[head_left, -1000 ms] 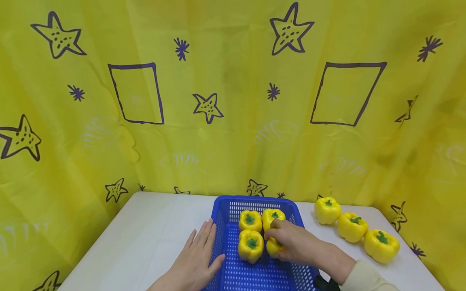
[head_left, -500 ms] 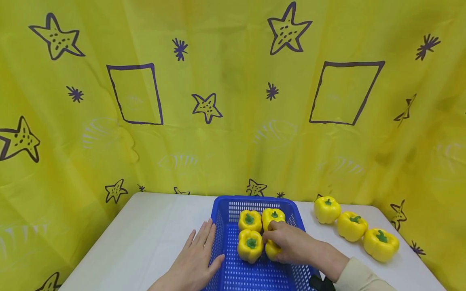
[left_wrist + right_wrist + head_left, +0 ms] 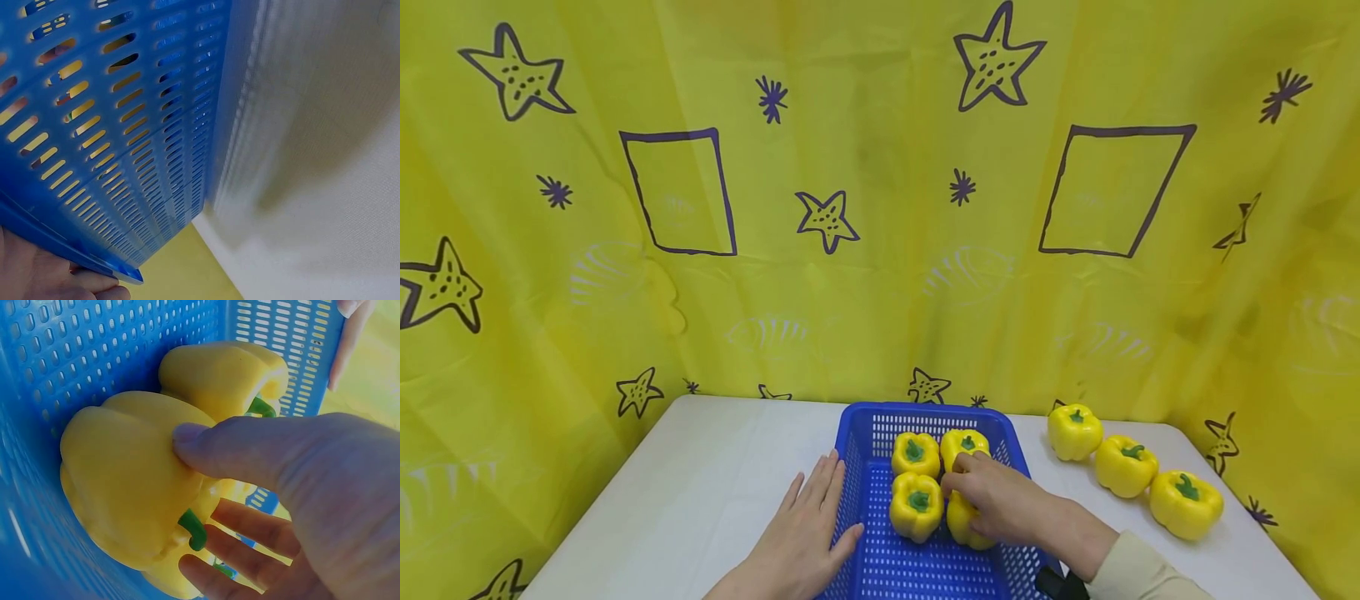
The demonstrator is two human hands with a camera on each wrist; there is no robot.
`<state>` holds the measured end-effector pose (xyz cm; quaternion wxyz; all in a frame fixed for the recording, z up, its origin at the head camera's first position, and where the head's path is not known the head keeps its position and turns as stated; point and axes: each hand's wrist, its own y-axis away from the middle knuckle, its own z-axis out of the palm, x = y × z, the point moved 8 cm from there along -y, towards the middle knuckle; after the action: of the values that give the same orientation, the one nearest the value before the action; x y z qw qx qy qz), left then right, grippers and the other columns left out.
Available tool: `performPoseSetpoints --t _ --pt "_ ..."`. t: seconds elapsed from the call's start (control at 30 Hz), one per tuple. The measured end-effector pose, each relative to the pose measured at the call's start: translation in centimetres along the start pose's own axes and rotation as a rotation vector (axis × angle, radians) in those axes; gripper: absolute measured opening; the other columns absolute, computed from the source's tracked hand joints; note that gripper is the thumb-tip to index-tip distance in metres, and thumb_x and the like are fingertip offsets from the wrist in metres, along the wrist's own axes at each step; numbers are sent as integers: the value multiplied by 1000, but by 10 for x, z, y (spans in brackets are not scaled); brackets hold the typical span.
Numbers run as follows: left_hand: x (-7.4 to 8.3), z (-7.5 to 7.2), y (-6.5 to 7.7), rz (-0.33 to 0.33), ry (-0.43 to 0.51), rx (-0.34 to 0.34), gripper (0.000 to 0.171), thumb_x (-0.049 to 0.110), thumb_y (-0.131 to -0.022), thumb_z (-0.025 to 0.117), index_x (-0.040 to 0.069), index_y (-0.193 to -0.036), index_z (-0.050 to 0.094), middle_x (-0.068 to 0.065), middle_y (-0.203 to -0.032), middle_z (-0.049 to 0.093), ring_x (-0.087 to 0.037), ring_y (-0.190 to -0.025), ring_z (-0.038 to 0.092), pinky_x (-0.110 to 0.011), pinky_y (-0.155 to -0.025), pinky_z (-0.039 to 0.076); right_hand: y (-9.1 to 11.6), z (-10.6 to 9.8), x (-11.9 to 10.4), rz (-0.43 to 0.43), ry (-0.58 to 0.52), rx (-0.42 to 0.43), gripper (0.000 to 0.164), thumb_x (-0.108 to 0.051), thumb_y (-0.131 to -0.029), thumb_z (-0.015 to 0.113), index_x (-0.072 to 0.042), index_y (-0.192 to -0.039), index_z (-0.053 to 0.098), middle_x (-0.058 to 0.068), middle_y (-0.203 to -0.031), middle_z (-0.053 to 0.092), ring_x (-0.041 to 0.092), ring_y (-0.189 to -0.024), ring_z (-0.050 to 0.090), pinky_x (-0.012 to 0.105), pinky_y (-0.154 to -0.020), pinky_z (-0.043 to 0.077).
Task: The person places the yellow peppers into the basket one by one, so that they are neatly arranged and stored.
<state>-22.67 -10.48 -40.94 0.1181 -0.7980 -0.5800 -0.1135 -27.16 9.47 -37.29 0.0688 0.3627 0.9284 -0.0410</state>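
Observation:
Inside the blue plastic basket (image 3: pixel 876 583), several yellow bell peppers with green stems stand close together. My right hand (image 3: pixel 1000 496) reaches over the right wall, and its thumb touches the front right bell pepper (image 3: pixel 966 525). In the right wrist view, this bell pepper (image 3: pixel 125 481) lies tilted, and the fingers (image 3: pixel 250 525) are spread loosely near its stem. The hand partly hides the back right bell pepper (image 3: pixel 958 446). To its left are a back bell pepper (image 3: pixel 915 457) and a front bell pepper (image 3: pixel 917 507). My left hand (image 3: pixel 801 533) rests with straight fingers along the basket's left rim.
Three more yellow bell peppers, one far (image 3: pixel 1075 432), one middle (image 3: pixel 1126 467) and one near (image 3: pixel 1185 505), lie in a slanting row on the white table (image 3: pixel 700 492) right of the basket. A yellow curtain (image 3: pixel 880 317) with star drawings encloses the table.
The front right bell pepper has shifted slightly toward me and shows more below my right hand. My left hand and the other bell peppers have stayed in place.

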Motion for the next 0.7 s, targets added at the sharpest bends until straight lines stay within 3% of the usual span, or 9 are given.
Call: performPoseSetpoints --t 0.33,0.7 --pt "0 0 0 5 6 10 81 55 -99 43 -1 -155 25 -18 -165 20 -36 -153 19 -62 -120 17 3 0 3 46 -27 -55 43 -11 -73 83 -22 -111 68 -6 -99 56 9 -87 51 32 -76 52" --pt "0 0 0 9 8 13 82 55 -99 43 -1 -155 24 -18 -165 20 -36 -153 19 -62 -120 17 13 -25 11 31 -42 40 37 -17 -78 79 -13 -113 68 0 -108 59 15 -93 55 30 -75 53"
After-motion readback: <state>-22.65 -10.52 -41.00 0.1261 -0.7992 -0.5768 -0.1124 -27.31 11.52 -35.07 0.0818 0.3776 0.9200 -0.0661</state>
